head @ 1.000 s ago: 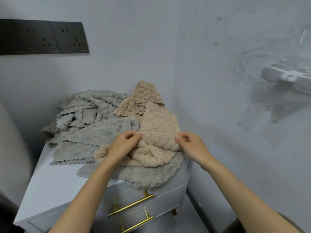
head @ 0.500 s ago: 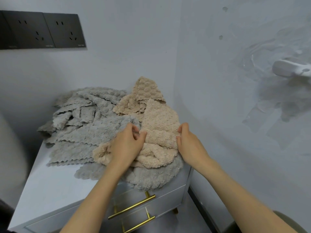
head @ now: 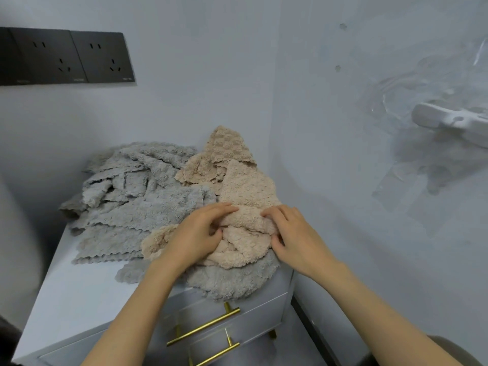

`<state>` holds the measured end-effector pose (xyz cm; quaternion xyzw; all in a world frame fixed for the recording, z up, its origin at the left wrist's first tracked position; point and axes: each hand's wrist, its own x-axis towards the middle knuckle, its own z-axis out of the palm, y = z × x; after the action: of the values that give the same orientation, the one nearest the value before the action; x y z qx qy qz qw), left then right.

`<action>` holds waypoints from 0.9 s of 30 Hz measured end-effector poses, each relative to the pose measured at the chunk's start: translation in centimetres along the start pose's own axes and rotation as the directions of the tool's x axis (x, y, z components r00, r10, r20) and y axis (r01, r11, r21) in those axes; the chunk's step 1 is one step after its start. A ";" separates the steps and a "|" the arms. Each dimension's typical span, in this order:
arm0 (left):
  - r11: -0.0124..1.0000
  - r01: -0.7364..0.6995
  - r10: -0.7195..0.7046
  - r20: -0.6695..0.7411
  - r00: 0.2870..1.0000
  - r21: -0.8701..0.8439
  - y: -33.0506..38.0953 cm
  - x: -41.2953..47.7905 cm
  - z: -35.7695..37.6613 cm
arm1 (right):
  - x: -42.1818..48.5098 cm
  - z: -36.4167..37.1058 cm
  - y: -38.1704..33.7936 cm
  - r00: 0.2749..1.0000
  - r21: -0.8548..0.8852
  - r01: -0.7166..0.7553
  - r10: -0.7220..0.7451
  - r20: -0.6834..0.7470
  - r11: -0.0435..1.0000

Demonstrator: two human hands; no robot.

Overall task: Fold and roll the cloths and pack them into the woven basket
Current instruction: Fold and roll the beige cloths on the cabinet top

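A heap of fluffy cloths covers the top of a white cabinet (head: 79, 294). Several grey cloths (head: 137, 199) lie to the left and under the pile's front edge. Beige cloths (head: 245, 186) lie at the right, one propped against the wall corner. My left hand (head: 200, 233) and my right hand (head: 290, 233) both grip a rolled fold of the front beige cloth (head: 248, 223), fingers over its top and thumbs beneath. No woven basket is in view.
The cabinet stands in a wall corner and has two drawers with gold bar handles (head: 203, 328). Black wall sockets (head: 66, 56) are up at the left. A white fixture (head: 449, 122) juts from the right wall.
Both hands have rolled the beige cloth's fold away from me, and their fingers now lie over the top of the roll. The hands sit closer together.
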<state>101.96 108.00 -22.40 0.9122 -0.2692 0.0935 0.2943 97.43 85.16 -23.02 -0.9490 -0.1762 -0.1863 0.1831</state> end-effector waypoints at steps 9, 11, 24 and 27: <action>0.989 0.033 -0.068 -0.244 0.967 -0.142 1.2 0.6 0.5 | 0.8 0.7 -0.4 0.880 0.429 -0.329 0.438 -0.183 0.841; 0.977 0.062 -0.118 -0.273 0.955 -0.206 1.4 0.6 0.3 | 1.1 0.4 -0.5 0.862 0.518 -0.360 0.488 -0.133 0.776; 0.960 -0.008 -0.096 -0.357 0.929 -0.279 2.2 0.4 -0.4 | 1.8 -1.0 -0.2 0.805 0.676 -0.265 0.543 -0.237 0.688; 0.971 -0.012 -0.072 -0.342 0.937 -0.239 2.2 0.2 -0.6 | 1.5 -1.4 -0.4 0.874 0.554 -0.283 0.449 -0.187 0.783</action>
<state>100.96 106.80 -20.78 0.8436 -0.2080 0.2159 0.4454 98.13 85.35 -21.11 -0.8409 0.0017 -0.2390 0.4856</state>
